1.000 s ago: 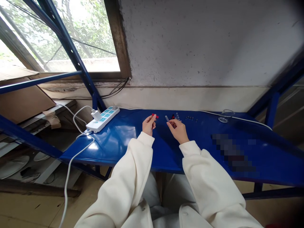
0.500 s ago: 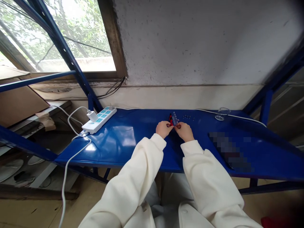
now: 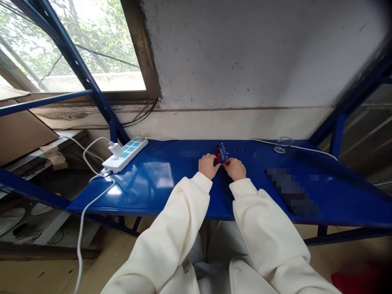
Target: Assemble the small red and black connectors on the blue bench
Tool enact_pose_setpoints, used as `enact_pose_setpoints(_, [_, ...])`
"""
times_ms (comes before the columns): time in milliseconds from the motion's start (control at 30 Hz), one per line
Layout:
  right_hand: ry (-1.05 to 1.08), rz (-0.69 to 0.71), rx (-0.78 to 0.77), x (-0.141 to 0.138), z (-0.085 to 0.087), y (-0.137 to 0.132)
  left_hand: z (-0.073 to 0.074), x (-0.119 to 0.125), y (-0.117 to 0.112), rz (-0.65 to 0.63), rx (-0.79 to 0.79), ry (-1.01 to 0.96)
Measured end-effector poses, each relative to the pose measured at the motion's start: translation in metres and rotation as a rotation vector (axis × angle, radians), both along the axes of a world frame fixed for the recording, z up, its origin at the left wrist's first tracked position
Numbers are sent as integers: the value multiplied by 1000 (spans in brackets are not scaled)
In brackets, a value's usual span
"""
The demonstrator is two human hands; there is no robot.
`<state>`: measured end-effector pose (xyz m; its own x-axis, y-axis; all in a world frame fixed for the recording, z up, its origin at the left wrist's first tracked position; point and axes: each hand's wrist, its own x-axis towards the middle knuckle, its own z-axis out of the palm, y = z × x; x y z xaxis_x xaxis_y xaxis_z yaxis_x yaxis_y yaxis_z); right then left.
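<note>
My left hand [image 3: 208,165] and my right hand [image 3: 235,168] come together over the blue table, fingertips nearly touching. Between them stands a clear plastic strip with several round knobs [image 3: 222,151]. Against its left side is a small red and black piece [image 3: 218,154], its near part at my left fingers, which are curled around it. My right thumb and forefinger are pinched together at the strip's near right end; what they pinch is too small to make out. Several tiny screw-like parts [image 3: 239,149] lie behind my right hand.
At the left of the blue table [image 3: 153,200] lies a white power strip [image 3: 122,160] with a plug and trailing cable. A clear glass cup [image 3: 282,145] stands at the back right. A dark, blurred-out flat object [image 3: 290,192] lies on the right. The wall is close behind.
The view has shifted slightly. My left fingers have opened a little, and my right hand has turned slightly, its fingertips lower at the strip's near end. The strip stays between my hands.
</note>
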<state>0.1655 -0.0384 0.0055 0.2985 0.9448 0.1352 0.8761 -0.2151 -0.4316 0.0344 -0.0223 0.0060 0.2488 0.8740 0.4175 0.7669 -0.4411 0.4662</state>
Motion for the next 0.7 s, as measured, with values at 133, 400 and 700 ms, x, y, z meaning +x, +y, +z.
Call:
enact_pose_setpoints(133, [-3,-7,-19,0,1,0,5,-4,-9,-60,77,86])
enact_pose_setpoints(400, [-1,-14,0,-2,2,-1,4,-2,-9,-70,77,139])
enact_pose_setpoints(700, [61,10,153,-16,14,-4,17,-33,9,-102,63,-271])
